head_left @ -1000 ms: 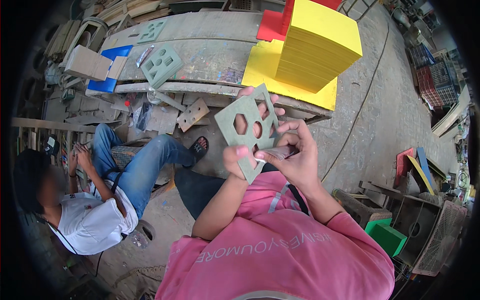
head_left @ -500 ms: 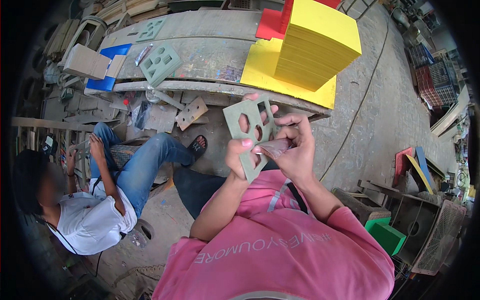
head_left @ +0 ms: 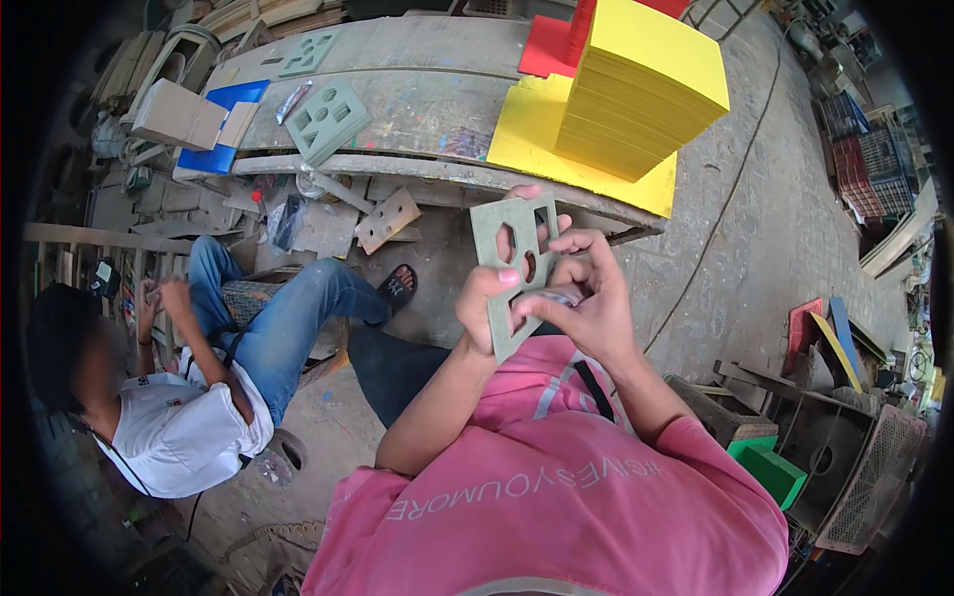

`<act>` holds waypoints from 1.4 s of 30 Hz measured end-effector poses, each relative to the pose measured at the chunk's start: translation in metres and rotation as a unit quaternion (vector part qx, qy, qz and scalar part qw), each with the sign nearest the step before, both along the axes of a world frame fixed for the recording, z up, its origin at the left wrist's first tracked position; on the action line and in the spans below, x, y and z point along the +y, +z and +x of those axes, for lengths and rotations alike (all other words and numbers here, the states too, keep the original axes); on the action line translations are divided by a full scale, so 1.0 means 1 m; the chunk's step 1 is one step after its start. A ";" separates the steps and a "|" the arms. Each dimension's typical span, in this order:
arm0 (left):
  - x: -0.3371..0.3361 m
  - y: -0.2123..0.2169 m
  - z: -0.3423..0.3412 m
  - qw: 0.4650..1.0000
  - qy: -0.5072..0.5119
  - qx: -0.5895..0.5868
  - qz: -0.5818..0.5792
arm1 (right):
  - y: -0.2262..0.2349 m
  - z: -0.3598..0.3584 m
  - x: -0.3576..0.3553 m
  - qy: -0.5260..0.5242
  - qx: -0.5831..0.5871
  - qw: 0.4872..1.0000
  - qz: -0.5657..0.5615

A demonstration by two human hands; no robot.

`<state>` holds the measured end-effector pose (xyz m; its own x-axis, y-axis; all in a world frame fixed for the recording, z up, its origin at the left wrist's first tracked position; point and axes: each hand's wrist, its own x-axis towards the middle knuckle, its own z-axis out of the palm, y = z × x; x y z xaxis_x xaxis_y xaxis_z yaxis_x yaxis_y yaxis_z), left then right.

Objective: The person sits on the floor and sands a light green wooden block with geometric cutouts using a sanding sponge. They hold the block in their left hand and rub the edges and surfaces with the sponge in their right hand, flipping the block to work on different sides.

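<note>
My left hand [head_left: 481,310] grips a thin grey-green board [head_left: 486,233] with several cut-out shapes, its thumb on the face and its fingers behind, showing through the holes. The board is tilted in front of my chest. In my right hand [head_left: 602,316] is a folded, brownish piece of sandpaper [head_left: 563,295], pinched between thumb and fingers. It lies against the board at a lower cut-out, and my right fingers hide much of it.
Ahead stands a long worn bench [head_left: 427,104] bearing a tall stack of yellow boards [head_left: 636,89], a red board [head_left: 547,45] and more grey-green cut-out boards [head_left: 326,121]. A seated co-worker [head_left: 189,427] is at left. Crates [head_left: 860,174] and a green block [head_left: 773,475] are at right.
The sandpaper has moved in closer to the board's lower cut-out, and less of it shows. The board is turned a little more edge-on. The co-worker's hands have come closer together.
</note>
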<state>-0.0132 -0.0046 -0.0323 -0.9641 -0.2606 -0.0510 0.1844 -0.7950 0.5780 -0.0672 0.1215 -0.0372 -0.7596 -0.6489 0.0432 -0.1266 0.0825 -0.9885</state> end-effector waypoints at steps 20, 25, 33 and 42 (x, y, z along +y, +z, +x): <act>0.005 0.026 0.006 0.942 -0.200 -0.189 0.195 | 0.034 -0.041 -0.004 0.112 0.282 0.953 -0.022; -0.008 0.003 0.015 0.945 -0.222 -0.113 0.213 | 0.037 -0.038 0.002 0.140 0.200 0.969 0.028; -0.008 0.000 0.012 0.962 -0.200 -0.105 0.151 | 0.036 -0.027 0.000 0.095 0.162 0.981 0.042; -0.001 0.006 0.014 0.970 -0.159 -0.110 0.145 | 0.048 -0.030 -0.001 0.114 0.165 0.978 0.048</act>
